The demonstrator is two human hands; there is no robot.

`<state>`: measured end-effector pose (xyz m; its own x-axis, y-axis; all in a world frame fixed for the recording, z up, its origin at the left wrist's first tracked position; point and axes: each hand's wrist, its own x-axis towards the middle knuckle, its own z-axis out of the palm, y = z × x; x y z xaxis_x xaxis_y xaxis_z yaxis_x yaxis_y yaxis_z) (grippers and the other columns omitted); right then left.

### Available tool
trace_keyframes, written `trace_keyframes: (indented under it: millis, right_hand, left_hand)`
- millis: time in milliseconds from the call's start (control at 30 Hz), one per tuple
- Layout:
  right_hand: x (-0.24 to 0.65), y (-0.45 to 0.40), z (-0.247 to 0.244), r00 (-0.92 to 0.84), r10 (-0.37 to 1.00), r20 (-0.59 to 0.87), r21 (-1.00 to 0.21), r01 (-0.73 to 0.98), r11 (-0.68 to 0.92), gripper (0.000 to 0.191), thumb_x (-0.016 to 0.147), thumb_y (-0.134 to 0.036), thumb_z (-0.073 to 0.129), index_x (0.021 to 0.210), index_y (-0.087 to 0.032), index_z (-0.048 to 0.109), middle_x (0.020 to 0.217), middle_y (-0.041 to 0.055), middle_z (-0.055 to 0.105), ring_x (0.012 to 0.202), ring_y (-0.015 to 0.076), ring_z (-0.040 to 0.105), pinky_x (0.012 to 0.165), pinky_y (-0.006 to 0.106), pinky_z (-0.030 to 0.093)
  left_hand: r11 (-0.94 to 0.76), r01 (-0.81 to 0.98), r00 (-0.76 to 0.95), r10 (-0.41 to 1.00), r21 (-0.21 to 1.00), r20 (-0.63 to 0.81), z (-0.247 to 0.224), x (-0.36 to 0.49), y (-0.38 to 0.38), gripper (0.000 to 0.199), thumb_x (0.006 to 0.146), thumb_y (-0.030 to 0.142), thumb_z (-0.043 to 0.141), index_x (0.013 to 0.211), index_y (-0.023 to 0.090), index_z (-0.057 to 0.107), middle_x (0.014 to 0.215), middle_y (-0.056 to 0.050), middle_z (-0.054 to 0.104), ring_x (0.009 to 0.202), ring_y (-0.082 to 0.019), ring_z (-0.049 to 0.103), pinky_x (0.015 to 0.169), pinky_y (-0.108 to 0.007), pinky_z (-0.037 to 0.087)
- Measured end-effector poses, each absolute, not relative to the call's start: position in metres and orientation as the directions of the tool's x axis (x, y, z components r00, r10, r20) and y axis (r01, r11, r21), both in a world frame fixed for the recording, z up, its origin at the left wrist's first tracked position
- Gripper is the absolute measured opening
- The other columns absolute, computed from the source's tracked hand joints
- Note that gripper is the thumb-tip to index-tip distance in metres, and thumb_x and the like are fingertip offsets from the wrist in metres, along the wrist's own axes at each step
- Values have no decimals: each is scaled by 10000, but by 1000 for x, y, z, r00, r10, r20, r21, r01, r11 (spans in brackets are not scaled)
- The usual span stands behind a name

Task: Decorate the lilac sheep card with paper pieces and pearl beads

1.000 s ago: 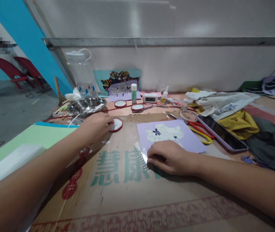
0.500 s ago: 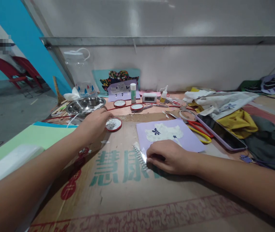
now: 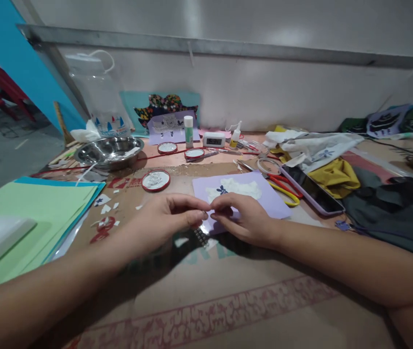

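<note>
My left hand (image 3: 170, 213) is pinched, thumb and fingertips together. Its tips meet those of my right hand (image 3: 245, 218), which is also closed in a pinch. Whatever sits between these fingers is too small to make out. Just below them lies a clear sheet of small stick-on beads (image 3: 202, 237), partly in shadow. A purple card (image 3: 275, 198) with a white fabric shape (image 3: 241, 188) and dark flower prints lies behind my right hand, which covers its near left part. Beyond my left hand rests a red-rimmed round lid (image 3: 155, 181) with silvery bits in it.
Green sheets (image 3: 46, 213) lie at left, and a steel bowl (image 3: 108, 150) stands behind them. A glue stick (image 3: 188, 131), small clock (image 3: 214, 140) and glue bottle (image 3: 235, 135) stand at the back. Scissors (image 3: 284, 191), a phone (image 3: 311, 189) and cloth (image 3: 337, 177) lie right.
My left hand has moved right, away from the red-rimmed lid, to my right hand's fingertips. My right hand has come off the edge of the bead sheet. The view has shifted.
</note>
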<state>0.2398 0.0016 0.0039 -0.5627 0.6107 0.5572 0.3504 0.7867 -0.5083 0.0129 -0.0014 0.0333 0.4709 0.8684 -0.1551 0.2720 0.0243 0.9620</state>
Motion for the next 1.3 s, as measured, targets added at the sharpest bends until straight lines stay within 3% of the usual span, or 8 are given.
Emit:
trace_keyframes:
  millis: [100,267,433,667,867,1100,1300]
  right_hand:
    - [240,1,3,-558,598,576,-517,318,795,62,932,-191,571,978,-201,612,793,5,667,629,111,573,601,215,473]
    - [239,0,6,-578,615,535,-548,316,774,105,959,-251,589,1037,-201,640,793,8,684,648,119,596,620,225,488]
    - [236,-1,5,-580,569,583,-517,276,811,145,973,-187,568,1062,-193,682,883,33,747,753,128,666,712,232,512]
    - [236,-1,2,-560,576,596,-531,264,805,101,952,-175,600,977,-181,698,863,39,755,763,128,685,723,226,523]
    - [237,-3,6,-496,688,530,-598,356,718,102,954,-222,594,950,-198,693,887,31,751,731,131,670,704,234,530]
    - [237,-2,7,-528,706,472,-601,393,695,129,963,-255,578,970,-201,695,848,24,730,705,135,642,676,238,516]
    - [238,-1,6,-537,693,482,-600,374,707,120,969,-255,590,945,-200,694,861,22,742,728,133,663,695,236,517]
  left_hand:
    - [123,173,441,878,977,-189,17,21,-9,247,779,417,747,937,231,780,774,-27,739,676,-171,645,636,-283,506]
    - [78,118,401,908,990,-120,11,25,-7,219,762,426,762,806,211,772,761,-47,732,661,-177,619,623,-295,495]
    - [104,91,445,886,990,-133,10,26,-6,185,759,387,756,748,203,736,707,-24,698,650,-160,602,643,-284,482]
    - [60,121,475,873,991,-111,5,26,-6,170,788,359,734,776,192,700,718,-6,666,653,-139,573,638,-268,449]
    - [14,92,407,912,996,-50,9,26,-5,171,829,318,627,966,214,635,767,10,621,661,-133,559,607,-258,447]
    - [-17,203,368,928,979,-60,10,20,-3,124,773,216,485,852,228,579,650,32,515,585,-133,476,527,-252,381]
    - [-118,204,416,909,972,23,5,21,0,140,857,347,601,885,218,651,831,-15,653,771,-166,594,687,-284,466]
